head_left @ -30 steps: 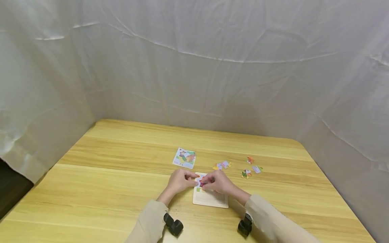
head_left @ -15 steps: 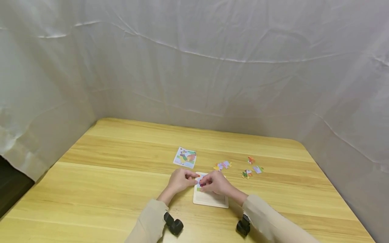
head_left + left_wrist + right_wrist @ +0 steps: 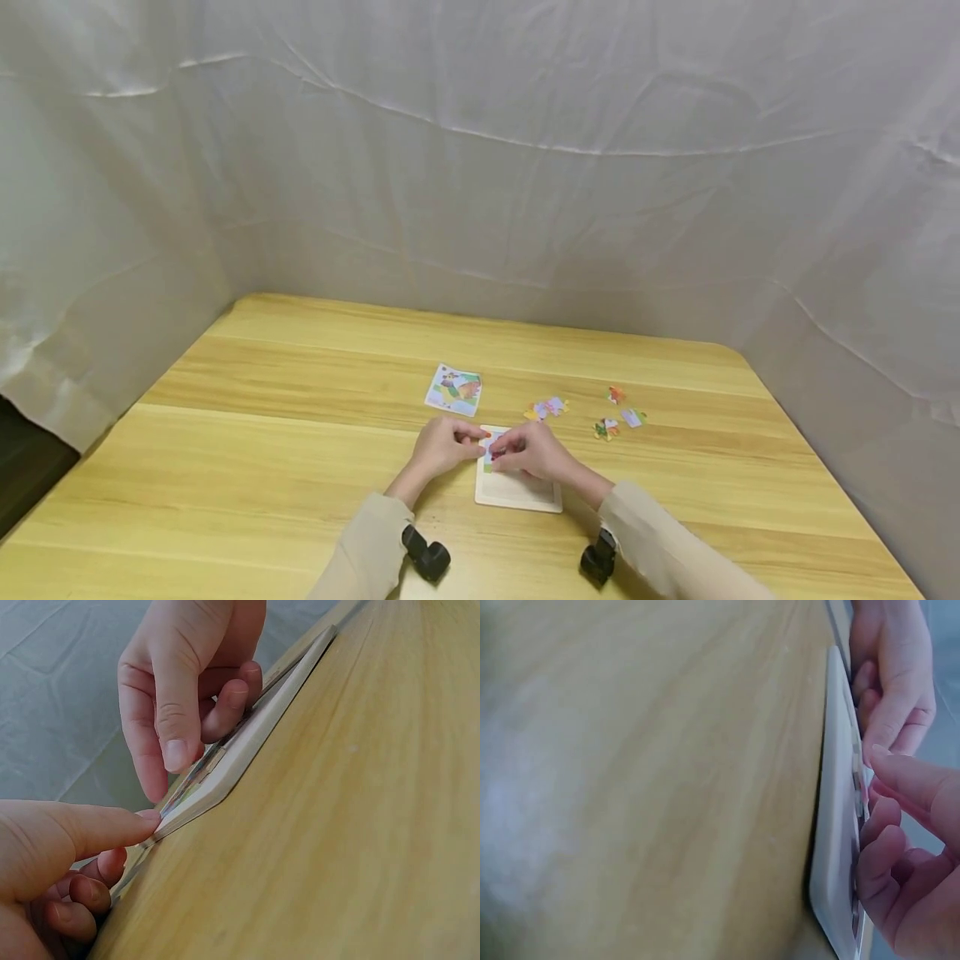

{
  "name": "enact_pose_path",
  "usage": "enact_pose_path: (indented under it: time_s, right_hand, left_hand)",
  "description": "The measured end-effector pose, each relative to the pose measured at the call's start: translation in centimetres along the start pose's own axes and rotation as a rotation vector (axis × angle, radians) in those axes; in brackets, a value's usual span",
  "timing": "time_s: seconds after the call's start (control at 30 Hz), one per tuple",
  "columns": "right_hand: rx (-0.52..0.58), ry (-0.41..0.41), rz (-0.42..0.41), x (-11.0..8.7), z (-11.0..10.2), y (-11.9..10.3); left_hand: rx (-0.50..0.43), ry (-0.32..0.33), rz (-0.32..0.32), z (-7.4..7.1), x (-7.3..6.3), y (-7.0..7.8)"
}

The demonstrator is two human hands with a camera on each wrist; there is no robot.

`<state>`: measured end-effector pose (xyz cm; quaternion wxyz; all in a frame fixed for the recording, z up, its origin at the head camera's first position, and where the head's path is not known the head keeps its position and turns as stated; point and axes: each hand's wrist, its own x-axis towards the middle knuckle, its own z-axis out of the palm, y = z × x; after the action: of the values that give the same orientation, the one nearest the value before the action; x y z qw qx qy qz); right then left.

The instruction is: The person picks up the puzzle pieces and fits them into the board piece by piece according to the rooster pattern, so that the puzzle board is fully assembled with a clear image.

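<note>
In the head view, a pale puzzle tray (image 3: 517,493) lies on the table, with picture pieces fitted along its left side. My left hand (image 3: 441,447) holds the tray's left edge, index finger near the upper corner and thumb lower down. The left wrist view shows that thumb (image 3: 112,827) on the rim, with other fingers curled beside it. Over the tray, my right hand (image 3: 538,452) pinches a dark red puzzle piece (image 3: 497,455) between thumb and index finger. Those fingers mostly cover the piece. In the right wrist view its remaining fingers (image 3: 881,859) curl close above the tray.
Behind the tray lies a picture card (image 3: 453,390). Joined lilac and yellow pieces (image 3: 547,408) rest right of it. Farther right are an orange piece (image 3: 616,394), a lilac-green piece (image 3: 633,417) and a multicoloured piece (image 3: 606,429). Grey curtains (image 3: 480,233) surround the wooden table (image 3: 300,467).
My right hand has shifted slightly left over the tray, and its fingers now cover more of the pieces there. The left hand stays at the tray's edge. The loose pieces have not moved.
</note>
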<state>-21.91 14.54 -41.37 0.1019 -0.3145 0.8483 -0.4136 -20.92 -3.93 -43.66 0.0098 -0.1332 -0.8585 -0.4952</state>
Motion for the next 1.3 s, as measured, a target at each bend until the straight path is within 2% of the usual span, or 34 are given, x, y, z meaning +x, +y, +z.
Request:
enact_pose_path:
  time_s: [0.27,0.67,1.07,1.3]
  right_hand:
    - [0.064,0.035,0.075,-0.1,-1.2,0.0]
    - [0.143,0.158,0.182,-0.8,-3.3,1.6]
    - [0.12,0.254,0.28,-2.6,-5.8,3.4]
    - [0.139,0.304,0.313,-4.4,-7.3,4.7]
  left_hand:
    - [-0.009,0.002,-0.011,-0.1,0.0,-0.1]
    - [0.0,0.01,0.002,0.1,0.1,0.1]
    - [-0.003,0.014,0.007,0.1,0.1,0.0]
    - [0.004,0.011,0.008,0.1,0.1,-0.3]
